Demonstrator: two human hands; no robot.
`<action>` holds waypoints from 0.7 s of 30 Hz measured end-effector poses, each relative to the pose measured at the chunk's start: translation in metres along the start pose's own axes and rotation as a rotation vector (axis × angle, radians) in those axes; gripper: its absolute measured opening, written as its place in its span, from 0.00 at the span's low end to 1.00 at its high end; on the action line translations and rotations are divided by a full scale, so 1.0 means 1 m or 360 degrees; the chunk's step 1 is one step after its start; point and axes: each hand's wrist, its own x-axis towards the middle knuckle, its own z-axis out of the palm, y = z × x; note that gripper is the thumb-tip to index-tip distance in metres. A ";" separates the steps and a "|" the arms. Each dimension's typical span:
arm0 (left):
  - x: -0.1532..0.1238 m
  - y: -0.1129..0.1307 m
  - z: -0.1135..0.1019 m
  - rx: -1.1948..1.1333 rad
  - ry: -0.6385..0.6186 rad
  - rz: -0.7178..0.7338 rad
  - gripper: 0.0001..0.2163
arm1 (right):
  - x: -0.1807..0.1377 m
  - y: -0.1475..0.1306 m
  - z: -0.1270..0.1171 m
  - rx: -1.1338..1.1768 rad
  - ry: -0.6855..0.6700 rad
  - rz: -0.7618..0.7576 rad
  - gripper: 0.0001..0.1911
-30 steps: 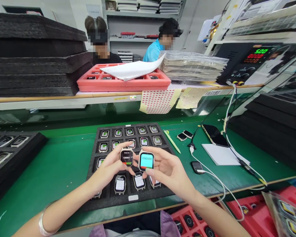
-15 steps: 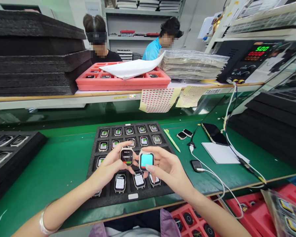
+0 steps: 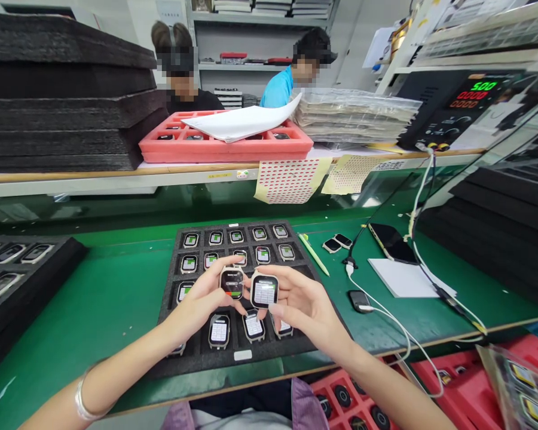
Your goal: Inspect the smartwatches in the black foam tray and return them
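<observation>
My left hand grips a smartwatch case without a strap, its dark screen showing a little text and a red and green bar. Beside it, my right hand holds a second smartwatch by its edges; a white table with a green patch is lit on its screen. Both watches are held close together above a black foam tray. In the tray's pockets sit several more smartwatches, many with lit white and green screens. My hands hide some of the middle pockets.
Right of the tray lie a light green pen, two small watches, a cabled black puck, white paper and a phone. Another foam tray is at left. Two people sit beyond the shelf with a red foam tray.
The screen of the watch in my right hand has turned from plain cyan to a white table. My right thumb has lifted slightly off its lower edge. Both hands keep their holds.
</observation>
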 end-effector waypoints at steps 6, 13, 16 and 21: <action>0.001 -0.002 0.000 -0.0047 -0.0041 0.0035 0.25 | 0.003 0.005 0.001 -0.0098 0.0230 0.0025 0.13; 0.001 -0.002 0.000 -0.0044 -0.0057 0.0045 0.24 | 0.006 0.008 -0.002 -0.0178 0.0337 0.0036 0.10; 0.001 -0.003 -0.001 -0.0044 -0.0061 0.0037 0.25 | 0.005 0.008 -0.004 -0.0112 0.0257 0.0000 0.13; 0.001 -0.007 -0.002 -0.0080 -0.0064 0.0010 0.25 | 0.002 0.005 -0.003 -0.0052 0.0209 -0.0019 0.14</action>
